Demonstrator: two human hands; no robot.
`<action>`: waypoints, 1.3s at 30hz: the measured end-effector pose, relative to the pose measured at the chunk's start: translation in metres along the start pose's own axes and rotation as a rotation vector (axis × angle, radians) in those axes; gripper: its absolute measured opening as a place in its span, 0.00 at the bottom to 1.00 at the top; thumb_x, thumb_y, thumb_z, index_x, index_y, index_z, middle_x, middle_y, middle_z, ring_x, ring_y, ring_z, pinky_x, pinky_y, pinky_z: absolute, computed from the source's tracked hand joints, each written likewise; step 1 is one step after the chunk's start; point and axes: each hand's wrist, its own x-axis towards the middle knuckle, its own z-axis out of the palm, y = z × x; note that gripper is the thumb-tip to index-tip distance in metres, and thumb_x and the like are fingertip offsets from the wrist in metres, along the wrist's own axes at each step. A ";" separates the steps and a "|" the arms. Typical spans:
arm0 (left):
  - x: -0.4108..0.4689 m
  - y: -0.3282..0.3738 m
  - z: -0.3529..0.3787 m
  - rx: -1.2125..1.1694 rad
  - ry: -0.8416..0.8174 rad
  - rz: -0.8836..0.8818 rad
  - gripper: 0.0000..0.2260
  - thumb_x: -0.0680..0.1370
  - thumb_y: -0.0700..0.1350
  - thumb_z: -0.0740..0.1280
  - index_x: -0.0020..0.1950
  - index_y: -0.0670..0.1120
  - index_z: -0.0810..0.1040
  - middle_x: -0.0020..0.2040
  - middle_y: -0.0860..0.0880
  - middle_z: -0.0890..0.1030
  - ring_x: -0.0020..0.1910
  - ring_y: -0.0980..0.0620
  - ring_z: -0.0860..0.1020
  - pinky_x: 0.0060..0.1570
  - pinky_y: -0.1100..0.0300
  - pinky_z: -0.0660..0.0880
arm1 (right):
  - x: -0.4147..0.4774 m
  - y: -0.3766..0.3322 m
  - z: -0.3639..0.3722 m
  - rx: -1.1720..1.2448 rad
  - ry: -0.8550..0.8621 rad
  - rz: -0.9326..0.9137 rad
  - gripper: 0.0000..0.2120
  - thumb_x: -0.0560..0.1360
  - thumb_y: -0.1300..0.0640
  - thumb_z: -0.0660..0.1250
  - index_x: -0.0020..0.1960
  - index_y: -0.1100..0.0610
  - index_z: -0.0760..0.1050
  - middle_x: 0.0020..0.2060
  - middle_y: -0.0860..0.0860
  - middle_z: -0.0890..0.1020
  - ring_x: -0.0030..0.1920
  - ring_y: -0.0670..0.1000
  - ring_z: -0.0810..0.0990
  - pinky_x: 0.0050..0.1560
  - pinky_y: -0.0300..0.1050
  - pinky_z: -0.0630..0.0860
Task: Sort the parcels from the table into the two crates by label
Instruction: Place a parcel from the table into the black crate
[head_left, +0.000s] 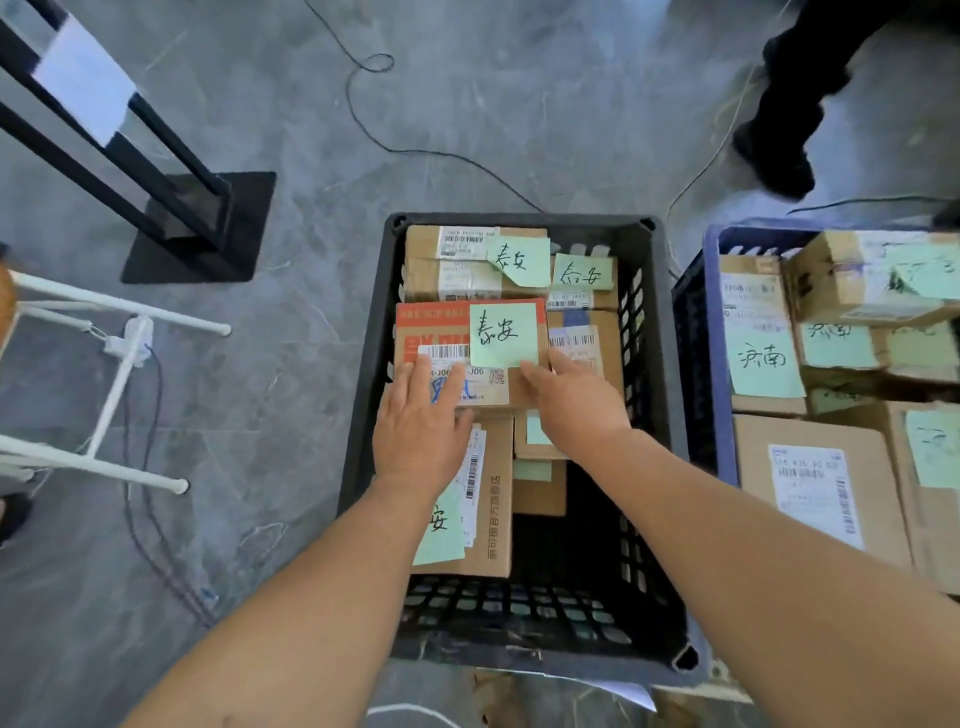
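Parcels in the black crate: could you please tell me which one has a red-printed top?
The parcel that the left hand and right hand touch: its top has a red band, while the other parcels are plain brown cardboard.

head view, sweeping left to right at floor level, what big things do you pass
white tube frame → black crate → blue crate

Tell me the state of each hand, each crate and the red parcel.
left hand: open, flat on red parcel.
right hand: open, fingers touching that parcel's near right corner.
red parcel: flat atop other parcels in black crate.
black crate: partly filled, near right part bare.
blue crate: packed full.
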 end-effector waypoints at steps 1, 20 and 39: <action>0.000 -0.002 -0.001 0.010 0.002 0.013 0.25 0.82 0.55 0.55 0.78 0.53 0.54 0.78 0.43 0.54 0.77 0.42 0.50 0.75 0.50 0.52 | 0.001 -0.001 -0.001 -0.011 0.004 0.004 0.29 0.76 0.66 0.56 0.74 0.49 0.58 0.67 0.52 0.66 0.62 0.56 0.68 0.54 0.47 0.71; 0.011 0.199 -0.049 -0.116 -0.090 0.159 0.32 0.81 0.59 0.56 0.79 0.50 0.46 0.80 0.46 0.48 0.78 0.46 0.47 0.75 0.50 0.46 | -0.103 0.167 -0.073 -0.075 0.137 0.190 0.19 0.79 0.58 0.56 0.70 0.53 0.65 0.65 0.54 0.67 0.65 0.56 0.65 0.51 0.47 0.70; 0.111 0.410 -0.002 -0.595 -0.146 0.135 0.25 0.83 0.48 0.56 0.79 0.55 0.52 0.77 0.48 0.62 0.70 0.45 0.68 0.65 0.50 0.69 | -0.053 0.404 -0.090 0.386 0.359 0.383 0.18 0.82 0.58 0.54 0.72 0.51 0.66 0.65 0.57 0.70 0.60 0.57 0.72 0.52 0.49 0.74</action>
